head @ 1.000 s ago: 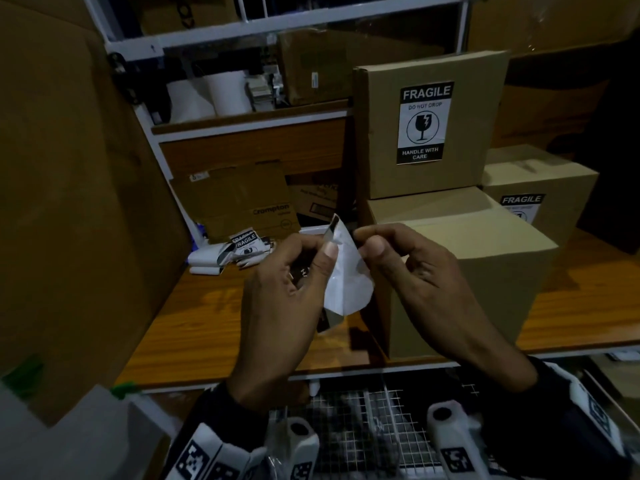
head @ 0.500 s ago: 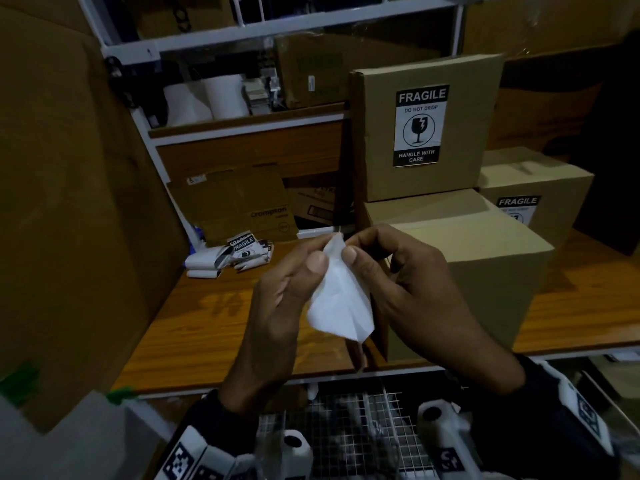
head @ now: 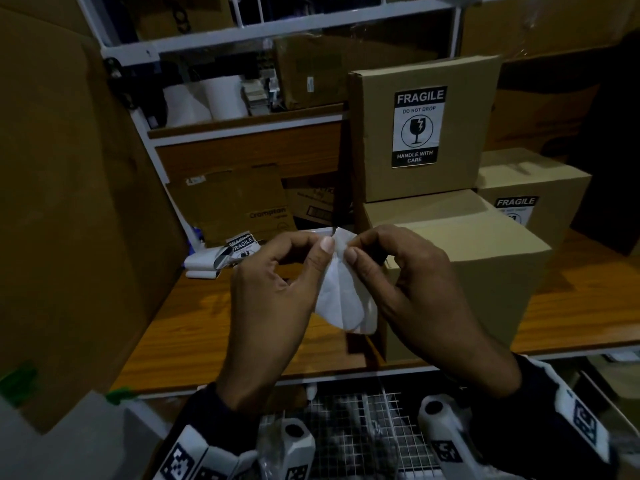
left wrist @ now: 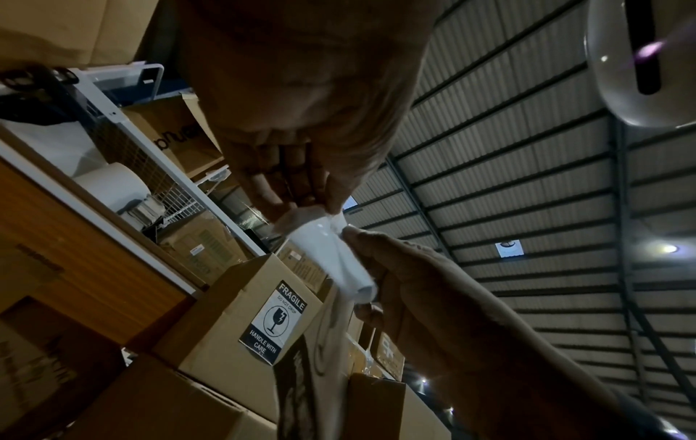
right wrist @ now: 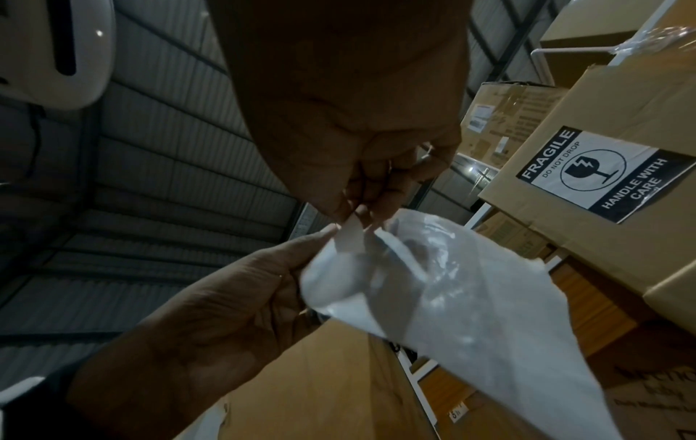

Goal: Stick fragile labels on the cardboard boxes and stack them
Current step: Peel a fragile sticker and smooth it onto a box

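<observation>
Both hands hold a white label sheet (head: 341,292) up in front of me, its blank back towards me. My left hand (head: 277,289) pinches its top corner between thumb and fingers, and my right hand (head: 408,282) pinches the same corner from the other side. The sheet (right wrist: 452,297) curls and hangs down below the fingers. Behind it a plain cardboard box (head: 460,271) stands on the wooden bench (head: 214,323). On top of that box stands an upright box (head: 422,129) with a fragile label (head: 419,126). A third labelled box (head: 530,188) sits behind on the right.
Spare fragile labels and backing strips (head: 225,252) lie on the bench at the left. A large cardboard sheet (head: 69,202) walls the left side. White shelving with paper rolls (head: 204,98) and flat cartons stands behind. A wire basket (head: 346,427) sits below the bench edge.
The two hands have come together at the sheet's top corner, and the sheet now hangs more folded between them. The boxes have not moved.
</observation>
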`<state>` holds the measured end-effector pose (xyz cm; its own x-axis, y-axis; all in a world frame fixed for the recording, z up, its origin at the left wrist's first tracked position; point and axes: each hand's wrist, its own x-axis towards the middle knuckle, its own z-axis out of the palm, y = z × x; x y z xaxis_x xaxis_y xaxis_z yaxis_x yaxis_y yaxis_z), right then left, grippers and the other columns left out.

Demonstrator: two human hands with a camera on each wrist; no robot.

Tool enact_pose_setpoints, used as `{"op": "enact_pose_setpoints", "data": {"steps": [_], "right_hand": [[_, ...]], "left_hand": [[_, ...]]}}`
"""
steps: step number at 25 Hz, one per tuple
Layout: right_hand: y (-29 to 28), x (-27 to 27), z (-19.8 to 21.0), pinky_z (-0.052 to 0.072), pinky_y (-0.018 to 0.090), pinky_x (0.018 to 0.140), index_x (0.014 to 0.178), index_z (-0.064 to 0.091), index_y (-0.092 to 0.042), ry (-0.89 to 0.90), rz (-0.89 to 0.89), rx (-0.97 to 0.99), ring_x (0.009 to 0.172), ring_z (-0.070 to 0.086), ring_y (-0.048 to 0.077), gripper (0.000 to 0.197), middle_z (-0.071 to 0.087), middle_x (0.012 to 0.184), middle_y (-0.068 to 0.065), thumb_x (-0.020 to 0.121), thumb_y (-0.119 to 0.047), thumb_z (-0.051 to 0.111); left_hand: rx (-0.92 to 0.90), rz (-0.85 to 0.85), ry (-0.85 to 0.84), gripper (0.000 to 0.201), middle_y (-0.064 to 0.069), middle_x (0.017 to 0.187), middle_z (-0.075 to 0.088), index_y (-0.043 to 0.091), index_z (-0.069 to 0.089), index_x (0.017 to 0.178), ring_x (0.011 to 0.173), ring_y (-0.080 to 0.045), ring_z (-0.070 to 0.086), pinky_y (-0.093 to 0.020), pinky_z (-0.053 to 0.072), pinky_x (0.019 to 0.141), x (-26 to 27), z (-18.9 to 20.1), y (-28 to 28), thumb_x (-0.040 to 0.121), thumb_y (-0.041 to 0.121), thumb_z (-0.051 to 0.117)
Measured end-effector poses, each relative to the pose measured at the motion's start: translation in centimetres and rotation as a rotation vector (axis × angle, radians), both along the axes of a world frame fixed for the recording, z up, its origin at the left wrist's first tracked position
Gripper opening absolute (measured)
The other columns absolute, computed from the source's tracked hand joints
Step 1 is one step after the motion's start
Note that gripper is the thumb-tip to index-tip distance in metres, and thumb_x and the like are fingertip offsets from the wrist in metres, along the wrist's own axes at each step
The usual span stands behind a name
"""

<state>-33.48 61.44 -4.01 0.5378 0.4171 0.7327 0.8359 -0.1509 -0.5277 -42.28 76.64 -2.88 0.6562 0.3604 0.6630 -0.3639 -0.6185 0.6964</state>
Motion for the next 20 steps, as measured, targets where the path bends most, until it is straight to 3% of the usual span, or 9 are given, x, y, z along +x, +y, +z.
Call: {"op": "enact_pose_setpoints", "data": {"steps": [2, 5, 8, 11, 14, 15, 17, 20], "right_hand": [[0.0, -0.1, -0.1, 0.047, 0.038, 0.073, 0.093, 0.063, -0.029, 0.035, -0.023, -0.013, 0.082, 0.058, 0.007, 0.017, 0.059, 0.083, -0.016, 0.102, -0.040, 0.054], [0.0, -0.3, -0.3, 0.039, 0.034, 0.071, 0.090, 0.060, -0.031, 0.084, -0.051, -0.016, 0.078, 0.058, 0.007, 0.016, 0.059, 0.080, -0.013, 0.102, -0.038, 0.054], [0.0, -0.4, -0.4, 0.043, 0.030, 0.066, 0.089, 0.061, -0.030, 0.180, -0.050, 0.021, 0.078, 0.060, 0.009, 0.019, 0.061, 0.081, -0.010, 0.104, -0.039, 0.052], [0.1, -0.4, -0.4, 0.048, 0.031, 0.064, 0.092, 0.066, -0.028, 0.249, -0.029, 0.103, 0.080, 0.063, 0.010, 0.021, 0.065, 0.083, -0.010, 0.103, -0.040, 0.053], [0.2, -0.4, -0.1, 0.051, 0.041, 0.067, 0.090, 0.068, -0.023, 0.249, 0.042, 0.117, 0.080, 0.063, 0.016, 0.035, 0.065, 0.082, -0.004, 0.107, -0.046, 0.047], [0.3, -0.4, -0.1, 0.052, 0.037, 0.067, 0.091, 0.068, -0.023, 0.248, 0.062, 0.119, 0.080, 0.064, 0.015, 0.034, 0.066, 0.083, -0.004, 0.106, -0.047, 0.050], [0.4, -0.5, 0.1, 0.046, 0.015, 0.068, 0.094, 0.069, -0.024, 0.227, 0.058, 0.131, 0.083, 0.064, 0.011, 0.019, 0.067, 0.085, -0.009, 0.100, -0.040, 0.062], [0.7, -0.7, 0.3, 0.043, 0.007, 0.072, 0.094, 0.071, -0.023, 0.217, 0.006, 0.165, 0.081, 0.064, 0.006, 0.006, 0.068, 0.083, -0.012, 0.094, -0.029, 0.072]], "left_hand": [[-0.009, -0.009, 0.046, 0.008, 0.020, 0.098, 0.069, 0.028, 0.070, 0.100, 0.095, 0.001, 0.066, -0.013, 0.052, 0.075, 0.1, -0.2, -0.5, 0.100, 0.032, 0.063], [-0.065, -0.011, 0.080, 0.016, 0.014, 0.095, 0.065, 0.025, 0.064, 0.103, 0.089, -0.006, 0.065, -0.027, 0.055, 0.072, 0.1, -0.9, -1.1, 0.103, 0.038, 0.054], [-0.148, -0.004, 0.072, 0.021, 0.012, 0.096, 0.067, 0.021, 0.063, 0.106, 0.091, -0.008, 0.067, -0.036, 0.060, 0.077, 0.4, -1.1, -1.3, 0.105, 0.038, 0.051], [-0.199, 0.004, 0.031, 0.016, 0.013, 0.096, 0.068, 0.024, 0.063, 0.105, 0.092, -0.006, 0.067, -0.028, 0.059, 0.078, 0.6, -1.0, -1.5, 0.104, 0.035, 0.053], [-0.168, -0.019, -0.004, 0.014, 0.014, 0.093, 0.067, 0.022, 0.064, 0.104, 0.090, -0.003, 0.066, -0.016, 0.051, 0.073, 0.7, -0.7, -1.6, 0.105, 0.032, 0.053], [-0.162, -0.032, -0.008, 0.014, 0.015, 0.092, 0.066, 0.021, 0.064, 0.104, 0.090, -0.002, 0.065, -0.014, 0.049, 0.073, 0.7, -0.7, -1.6, 0.105, 0.030, 0.053], [-0.164, -0.056, -0.021, 0.017, 0.014, 0.090, 0.066, 0.018, 0.065, 0.102, 0.088, -0.003, 0.065, -0.013, 0.049, 0.073, 0.6, -0.8, -1.7, 0.106, 0.027, 0.051], [-0.203, -0.141, -0.023, 0.026, 0.009, 0.096, 0.070, 0.017, 0.070, 0.104, 0.095, -0.009, 0.067, -0.020, 0.052, 0.079, 0.5, -0.8, -2.1, 0.109, 0.027, 0.046]]}}
